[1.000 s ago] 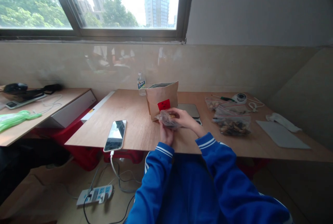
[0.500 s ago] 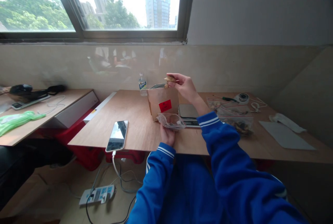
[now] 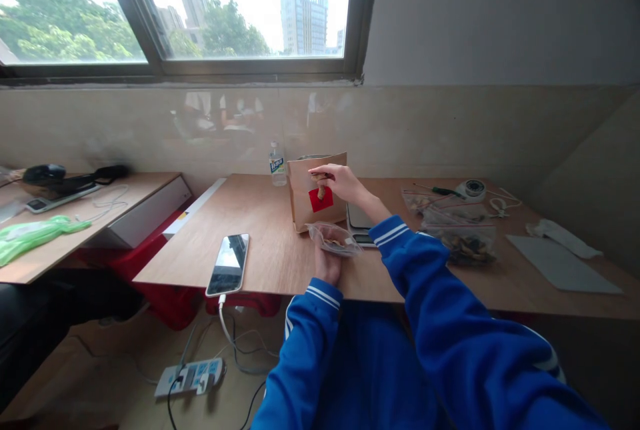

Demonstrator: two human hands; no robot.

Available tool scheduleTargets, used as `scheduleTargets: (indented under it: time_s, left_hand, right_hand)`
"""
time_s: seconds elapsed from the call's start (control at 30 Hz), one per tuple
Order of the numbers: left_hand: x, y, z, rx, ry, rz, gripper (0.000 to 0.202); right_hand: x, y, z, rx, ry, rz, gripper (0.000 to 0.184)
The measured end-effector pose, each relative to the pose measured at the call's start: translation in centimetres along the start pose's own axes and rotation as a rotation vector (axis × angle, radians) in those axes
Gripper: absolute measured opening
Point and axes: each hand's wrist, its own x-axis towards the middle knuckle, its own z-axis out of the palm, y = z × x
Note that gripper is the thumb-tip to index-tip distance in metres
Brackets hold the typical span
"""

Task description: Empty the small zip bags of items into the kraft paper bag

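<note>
My left hand holds a small clear plastic bag open at the near edge of the wooden table. My right hand is raised in front of a brown paper bag with a red label, pinching a small brown piece between its fingertips. A flat grey scale lies just behind my right wrist, partly hidden by it.
A phone lies plugged in at the table's left front, its cable running to a power strip on the floor. A water bottle stands at the back. Filled clear bags, a screwdriver, a tape roll and a grey sheet lie to the right.
My right hand took a brown piece from the clear bag, lifted it above the paper bag's mouth, and has now come down in front of the paper bag. The left hand kept holding the clear bag.
</note>
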Motion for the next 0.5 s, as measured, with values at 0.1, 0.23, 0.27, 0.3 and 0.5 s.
scheduleTargets:
  time_s: [0.1, 0.23, 0.27, 0.3, 0.5]
  left_hand:
    - [-0.2, 0.0, 0.0, 0.009, -0.003, 0.001, 0.025]
    - [-0.2, 0.0, 0.0, 0.043, -0.039, 0.023, 0.025]
    - [-0.2, 0.0, 0.0, 0.048, -0.043, 0.032, 0.024]
    - [-0.2, -0.1, 0.0, 0.047, -0.043, 0.040, 0.023]
    - [-0.1, 0.0, -0.1, 0.049, -0.012, 0.029, 0.025]
  right_hand:
    - [0.5, -0.1, -0.4, 0.123, 0.073, -0.024, 0.033]
    - [1.8, -0.7, -1.4, 0.317, 0.226, -0.062, 0.034]
    - [2.3, -0.8, -1.7, 0.335, 0.271, -0.070, 0.036]
    - [2.7, -1.0, -2.0, 0.335, 0.313, -0.078, 0.037]
    - [3.4, -1.8, -1.8, 0.131, 0.247, -0.116, 0.030]
